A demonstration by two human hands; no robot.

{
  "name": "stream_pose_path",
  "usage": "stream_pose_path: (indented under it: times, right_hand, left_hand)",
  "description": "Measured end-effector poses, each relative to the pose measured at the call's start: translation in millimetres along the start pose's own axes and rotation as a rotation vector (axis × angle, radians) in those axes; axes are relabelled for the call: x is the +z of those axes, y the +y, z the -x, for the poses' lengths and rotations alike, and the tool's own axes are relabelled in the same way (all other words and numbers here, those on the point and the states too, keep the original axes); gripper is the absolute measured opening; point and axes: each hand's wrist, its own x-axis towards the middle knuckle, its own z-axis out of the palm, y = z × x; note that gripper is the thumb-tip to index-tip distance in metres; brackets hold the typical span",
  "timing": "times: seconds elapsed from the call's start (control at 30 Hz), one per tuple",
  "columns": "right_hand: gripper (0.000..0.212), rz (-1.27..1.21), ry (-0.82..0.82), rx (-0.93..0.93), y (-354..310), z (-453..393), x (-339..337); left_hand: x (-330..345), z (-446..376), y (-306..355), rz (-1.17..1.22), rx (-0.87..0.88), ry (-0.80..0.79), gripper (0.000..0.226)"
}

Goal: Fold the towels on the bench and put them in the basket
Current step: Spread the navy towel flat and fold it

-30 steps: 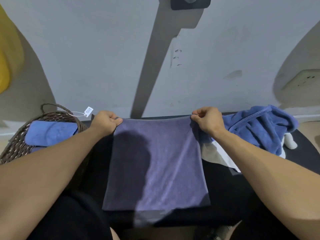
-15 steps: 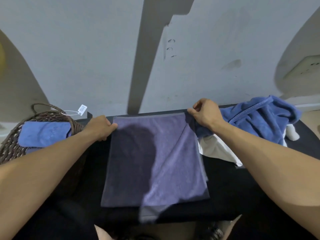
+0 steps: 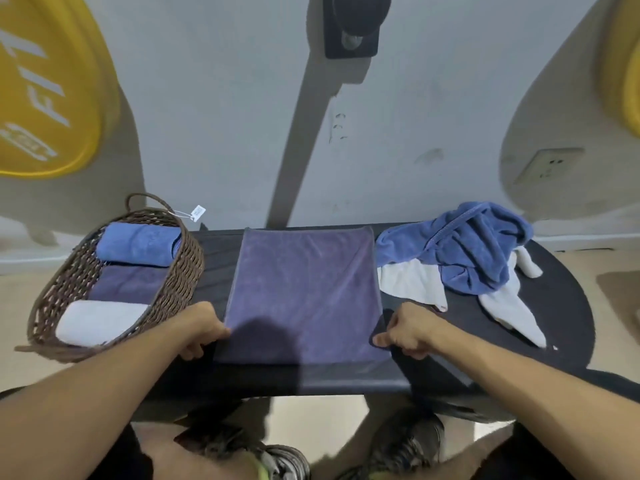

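Note:
A purple towel [image 3: 304,292] lies flat and folded in the middle of the black bench [image 3: 554,306]. My left hand [image 3: 199,329] pinches its near left corner. My right hand [image 3: 408,332] pinches its near right corner. A brown wicker basket [image 3: 187,271] sits at the bench's left end and holds three folded towels: a blue one [image 3: 138,244] at the back, a purple one [image 3: 128,284] in the middle, a white one [image 3: 98,322] at the front. A crumpled blue towel [image 3: 467,247] lies over a white towel [image 3: 412,282] on the right.
A grey wall stands close behind the bench, with a dark mount [image 3: 351,26] high up and a socket [image 3: 547,166] at the right. Yellow round shapes [image 3: 45,81] hang at both upper corners. My shoes [image 3: 408,441] and the floor show below the bench edge.
Both hands moved from the towel's far corners to its near corners. The towel now lies flat on the bench. The view tilted down and the basket's contents came into sight.

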Motion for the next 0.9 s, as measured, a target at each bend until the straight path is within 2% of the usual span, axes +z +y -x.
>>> stream_pose_path:
  times: [0.1,0.17,0.23,0.33,0.47,0.53,0.63,0.73,0.9]
  right_hand:
    - [0.036,-0.059,-0.016,0.041,13,16,18]
    - [0.035,-0.064,0.007,0.050,20,25,28]
    - [0.034,-0.095,0.074,0.050,23,33,37]
    - [0.045,-0.164,0.267,0.043,26,38,48]
    - [0.030,-0.331,0.386,-0.041,19,40,61]
    - [0.025,-0.315,0.388,-0.036,15,40,66]
    - [0.033,-0.394,0.395,0.045,15,41,70]
    - [0.037,-0.370,0.394,0.092,18,41,62]
    - [0.034,-0.389,0.308,0.147,26,42,55]
  left_hand:
    - [24,7,-11,0.101,-0.010,0.119,0.031]
    - [32,9,-19,0.204,-0.021,0.124,0.030]
    - [38,13,-26,0.271,-0.048,0.097,0.029]
    - [42,13,-30,0.348,-0.026,0.107,0.024]
    - [43,7,-30,0.401,0.003,0.093,0.022]
    - [42,5,-31,0.404,0.000,0.050,0.025]
    - [40,2,-38,0.432,-0.013,0.006,0.029]
    - [41,1,-46,0.445,-0.033,-0.002,0.031]
    - [47,3,-48,0.545,-0.043,0.000,0.022]
